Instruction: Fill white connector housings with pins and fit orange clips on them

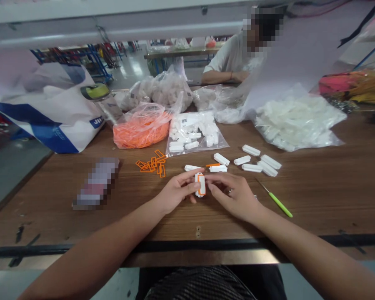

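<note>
Between thumb and fingers my left hand (178, 189) grips a white plastic housing (202, 189) with an orange rectangular frame on its face, held upright above the table. My right hand (233, 192) is close by on the right, fingers partly spread, index fingertip near the housing's upper edge; I see nothing held in it. Just beyond the hands lie several white housings (251, 150), and an orange frame (213, 165) rests by one of them. Loose orange frames (151, 163) form a small pile left of centre.
A green-handled pick (280, 204) lies at right. A blurred-out flat object (96, 183) lies at left. Behind stand a bag of orange frames (142, 129), a bag of white housings (193, 133), a bag of whitish pieces (296, 118) and a bottle (104, 102). A person (234, 58) sits opposite.
</note>
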### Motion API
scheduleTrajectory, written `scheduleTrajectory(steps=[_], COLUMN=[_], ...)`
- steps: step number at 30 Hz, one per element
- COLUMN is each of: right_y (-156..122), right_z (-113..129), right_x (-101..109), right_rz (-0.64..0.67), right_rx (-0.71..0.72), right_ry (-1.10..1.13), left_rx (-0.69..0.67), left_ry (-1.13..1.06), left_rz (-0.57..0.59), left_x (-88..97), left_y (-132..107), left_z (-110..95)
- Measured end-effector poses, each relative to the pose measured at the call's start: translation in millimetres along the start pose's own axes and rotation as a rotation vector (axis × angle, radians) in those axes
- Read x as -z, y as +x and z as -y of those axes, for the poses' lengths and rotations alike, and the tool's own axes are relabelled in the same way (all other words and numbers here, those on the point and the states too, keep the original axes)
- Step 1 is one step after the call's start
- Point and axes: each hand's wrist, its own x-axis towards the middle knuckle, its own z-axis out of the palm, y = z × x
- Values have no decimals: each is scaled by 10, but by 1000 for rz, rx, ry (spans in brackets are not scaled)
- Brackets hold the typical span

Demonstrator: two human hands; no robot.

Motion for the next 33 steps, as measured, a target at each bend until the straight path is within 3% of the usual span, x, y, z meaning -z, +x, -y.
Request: scheduleTrajectory(steps=[7, 14, 20, 26, 33], right_y=[2, -2, -35, -47, -47], right_z=[19, 68, 45, 24, 48], right_x=[-29, -49, -65, -86, -98], right_rz=[-139, -54, -113, -76, -86], right_rx=[120, 220, 247, 336, 306], right_ry=[-43, -129, -193, -287, -249], left_rx=[43, 86, 93, 95, 91], left_ry=[-149, -189, -202, -230, -237], left_rz=[-9, -30, -74, -101, -120], left_x=[-1, -1, -25, -21, -54], left_y=[6, -7, -1, -4, -17], left_z=[-52, -74, -80, -63, -57])
